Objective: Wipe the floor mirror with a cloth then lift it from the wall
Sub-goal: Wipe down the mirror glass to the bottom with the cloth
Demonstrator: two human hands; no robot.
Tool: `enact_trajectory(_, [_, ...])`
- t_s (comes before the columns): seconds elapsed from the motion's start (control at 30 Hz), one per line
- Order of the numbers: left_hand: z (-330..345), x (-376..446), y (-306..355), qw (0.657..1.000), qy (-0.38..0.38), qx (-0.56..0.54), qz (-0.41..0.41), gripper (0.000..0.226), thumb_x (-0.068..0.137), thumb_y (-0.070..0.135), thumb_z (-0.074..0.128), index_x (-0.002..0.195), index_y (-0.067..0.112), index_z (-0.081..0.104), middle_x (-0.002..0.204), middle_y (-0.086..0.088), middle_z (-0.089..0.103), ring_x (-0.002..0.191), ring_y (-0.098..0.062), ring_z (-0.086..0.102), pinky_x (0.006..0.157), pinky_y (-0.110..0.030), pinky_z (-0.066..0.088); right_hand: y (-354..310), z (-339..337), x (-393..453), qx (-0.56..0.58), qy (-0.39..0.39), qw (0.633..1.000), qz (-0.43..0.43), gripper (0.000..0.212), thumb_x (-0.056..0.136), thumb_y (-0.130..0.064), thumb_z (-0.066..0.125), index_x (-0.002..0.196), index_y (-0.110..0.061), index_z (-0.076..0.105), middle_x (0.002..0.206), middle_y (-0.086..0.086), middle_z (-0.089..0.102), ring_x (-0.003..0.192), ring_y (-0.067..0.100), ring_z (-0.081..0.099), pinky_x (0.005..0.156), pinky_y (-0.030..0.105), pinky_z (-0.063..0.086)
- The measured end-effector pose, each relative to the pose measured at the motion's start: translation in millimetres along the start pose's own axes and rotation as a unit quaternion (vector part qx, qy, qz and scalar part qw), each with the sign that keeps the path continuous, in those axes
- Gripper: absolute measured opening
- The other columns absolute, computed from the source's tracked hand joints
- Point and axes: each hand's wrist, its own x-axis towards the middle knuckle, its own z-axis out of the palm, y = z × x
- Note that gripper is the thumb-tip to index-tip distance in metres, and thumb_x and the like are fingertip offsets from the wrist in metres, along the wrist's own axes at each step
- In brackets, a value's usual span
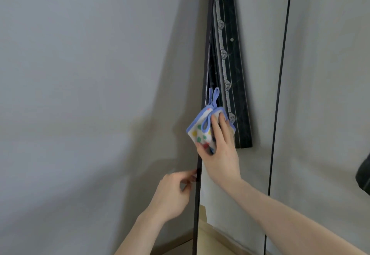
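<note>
Two hands at floor mirror point(250, 174), which leans on grey wall point(80, 74). Right hand point(219, 154) presses dotted cloth point(202, 132) (blue trim, no readable writing) flat on glass near left frame edge. Left hand point(172, 194) fingers loosely curled beside that edge, contact unclear, holding nothing. Wall left of frame is bare.

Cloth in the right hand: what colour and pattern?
White cloth with multicoloured spots, blue trim and blue loop; head view, the only one.

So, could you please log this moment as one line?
right hand: presses cloth on mirror | left hand: at frame | lift: not started
</note>
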Motion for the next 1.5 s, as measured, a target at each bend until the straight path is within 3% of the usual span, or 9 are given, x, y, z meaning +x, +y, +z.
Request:
enact_trajectory(0.1, [0, -2, 0, 1.000, -0.005, -0.013, -0.007, 0.054, 0.098, 0.014, 0.057, 0.120, 0.063, 0.059, 0.101, 0.041, 0.068, 0.106, 0.012, 0.063, 0.096, -0.016, 0.049, 9, 2, -19, 0.005, -0.010, 1.000, 0.001, 0.088, 0.094, -0.036, 0.073, 0.163, -0.036, 0.019, 0.171, -0.018, 0.012, 0.159, 0.007, 0.008, 0.119, 0.043, 0.042])
enact_trajectory(0.3, [-2, -4, 4, 1.000, 0.002, -0.021, 0.022, 0.061, 0.097, 0.008, 0.058, 0.111, 0.068, 0.063, 0.104, 0.044, 0.067, 0.106, 0.015, 0.063, 0.093, -0.007, 0.045, 23, -18, -8, 0.015, -0.045, 0.999, 0.008, 0.081, 0.099, -0.041, 0.063, 0.161, -0.043, 0.012, 0.169, -0.026, 0.004, 0.156, -0.005, 0.000, 0.111, 0.011, 0.024])
enact_trajectory(0.57, [0, -2, 16, 0.998, 0.017, -0.055, 0.031, 0.068, 0.100, 0.013, 0.061, 0.098, 0.081, 0.056, 0.105, 0.041, 0.066, 0.103, 0.008, 0.064, 0.090, -0.011, 0.046, 129, -46, 4, 0.000, -0.030, 0.986, 0.162, 0.074, 0.106, -0.043, 0.047, 0.165, -0.036, 0.004, 0.173, -0.013, 0.007, 0.156, 0.020, 0.027, 0.120, 0.047, 0.040])
enact_trajectory(0.73, [7, 2, 16, 0.995, 0.042, -0.090, 0.013, 0.053, 0.101, 0.016, 0.061, 0.130, 0.060, 0.052, 0.110, 0.041, 0.065, 0.106, 0.008, 0.064, 0.094, -0.015, 0.047, 185, -49, -25, -0.017, -0.076, 0.961, 0.264, 0.075, 0.104, -0.052, 0.043, 0.164, -0.041, -0.002, 0.174, -0.006, 0.007, 0.149, 0.033, 0.038, 0.109, 0.048, 0.050])
enact_trajectory(0.87, [11, 8, 12, 0.994, 0.054, -0.096, 0.001, 0.053, 0.102, 0.017, 0.060, 0.130, 0.062, 0.051, 0.106, 0.034, 0.069, 0.109, 0.007, 0.063, 0.094, -0.014, 0.046, 232, -45, -32, 0.018, -0.065, 0.944, 0.322, 0.081, 0.096, -0.067, 0.041, 0.162, -0.044, 0.000, 0.169, 0.003, 0.025, 0.139, 0.037, 0.050, 0.100, 0.050, 0.056])
enact_trajectory(0.93, [13, 12, 7, 0.994, 0.054, -0.098, -0.005, 0.049, 0.103, 0.019, 0.059, 0.134, 0.057, 0.055, 0.106, 0.028, 0.072, 0.110, 0.005, 0.064, 0.100, -0.017, 0.045, 239, -44, -27, 0.033, -0.056, 0.941, 0.332, 0.077, 0.099, -0.060, 0.044, 0.163, -0.040, 0.006, 0.165, 0.006, 0.033, 0.131, 0.035, 0.057, 0.097, 0.047, 0.057])
enact_trajectory(1.03, [12, 16, 5, 0.993, 0.059, -0.107, -0.004, 0.046, 0.103, 0.015, 0.057, 0.135, 0.048, 0.060, 0.110, 0.029, 0.072, 0.113, 0.004, 0.064, 0.102, -0.014, 0.042, 223, -42, -17, 0.041, -0.027, 0.936, 0.348, 0.071, 0.106, -0.045, 0.045, 0.165, -0.031, 0.008, 0.166, 0.008, 0.033, 0.141, 0.036, 0.047, 0.112, 0.047, 0.044])
enact_trajectory(1.33, [7, 18, 7, 0.991, 0.046, -0.129, -0.007, 0.049, 0.102, 0.003, 0.051, 0.123, 0.042, 0.071, 0.106, 0.030, 0.074, 0.109, 0.005, 0.066, 0.099, -0.015, 0.046, 90, -36, 39, 0.051, 0.008, 0.990, 0.128, 0.075, 0.104, -0.043, 0.049, 0.163, -0.045, 0.002, 0.171, -0.017, 0.008, 0.154, 0.020, 0.028, 0.115, 0.047, 0.046])
enact_trajectory(1.5, [5, 13, 6, 0.992, 0.038, -0.115, -0.024, 0.059, 0.096, -0.004, 0.048, 0.106, 0.049, 0.072, 0.100, 0.033, 0.074, 0.103, 0.009, 0.066, 0.095, -0.010, 0.047, 20, -35, 68, 0.039, -0.002, 0.997, 0.065, 0.076, 0.104, -0.046, 0.051, 0.165, -0.035, 0.007, 0.173, -0.016, 0.001, 0.160, 0.013, 0.003, 0.127, 0.039, 0.024])
